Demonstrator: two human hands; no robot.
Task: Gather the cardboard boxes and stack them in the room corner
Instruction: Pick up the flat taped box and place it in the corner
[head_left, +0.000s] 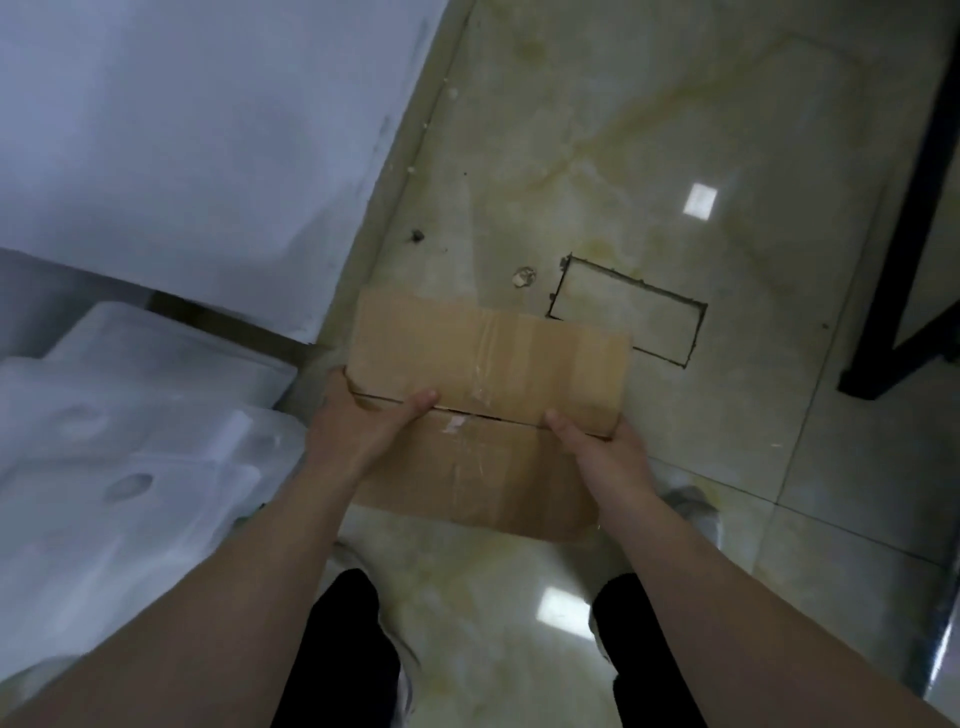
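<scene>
Much of what we see is soft with blur: the white shapes at the left of the frame, which look like foam blocks (130, 441), have no clear edges, and we cannot count them or tell where one ends. The white wall (208, 145) fills the upper left and meets the glossy tiled floor (649, 130) along a slanted line. A black frame (904, 260) at the right edge is cut off, so we cannot tell what it belongs to. In the middle we hold one cardboard box (488, 410), above the floor and in front of our legs; its two top flaps meet at a seam with strips of clear tape, and its underside and far sides are hidden. Our left hand (363, 421) grips the left edge with the thumb on top, and our right hand (602, 447) grips the right edge likewise; the fingers beneath are out of sight. Two shoes show, both partly covered. One dark rectangular outline (628, 312) marks the floor beyond the box.
</scene>
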